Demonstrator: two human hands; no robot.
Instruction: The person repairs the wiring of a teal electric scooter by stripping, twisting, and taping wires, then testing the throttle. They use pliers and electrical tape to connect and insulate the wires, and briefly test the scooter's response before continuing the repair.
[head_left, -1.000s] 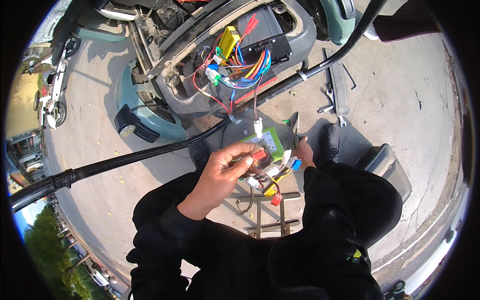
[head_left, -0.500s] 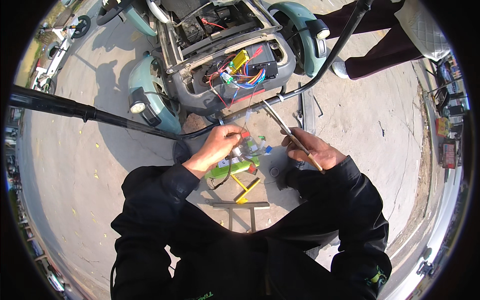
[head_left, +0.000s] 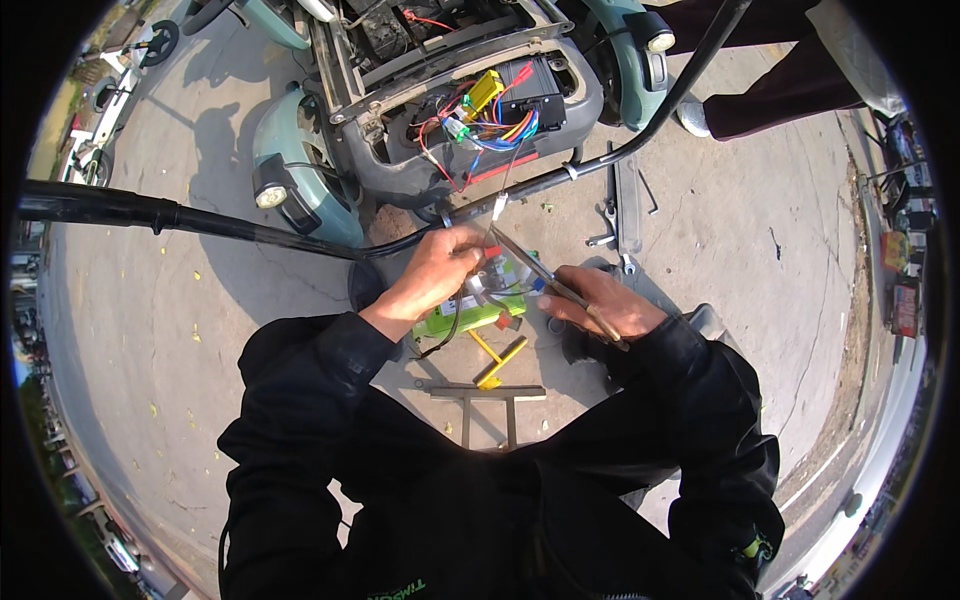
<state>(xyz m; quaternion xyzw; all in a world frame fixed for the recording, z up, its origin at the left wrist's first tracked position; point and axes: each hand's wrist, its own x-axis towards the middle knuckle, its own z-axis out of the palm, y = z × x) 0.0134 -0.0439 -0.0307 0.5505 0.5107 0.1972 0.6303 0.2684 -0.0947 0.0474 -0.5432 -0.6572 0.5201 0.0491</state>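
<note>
Over the green box [head_left: 435,325], left hand [head_left: 432,275] pinches wiring [head_left: 487,298]; right hand [head_left: 612,300], long tool [head_left: 550,279].

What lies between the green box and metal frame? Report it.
A yellow T-shaped piece lies between the green box and metal frame, in the head view.

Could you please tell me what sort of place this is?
Probably an outdoor repair spot: an opened vehicle with exposed wires stands there, and wrenches lie on the sunlit concrete.
</note>
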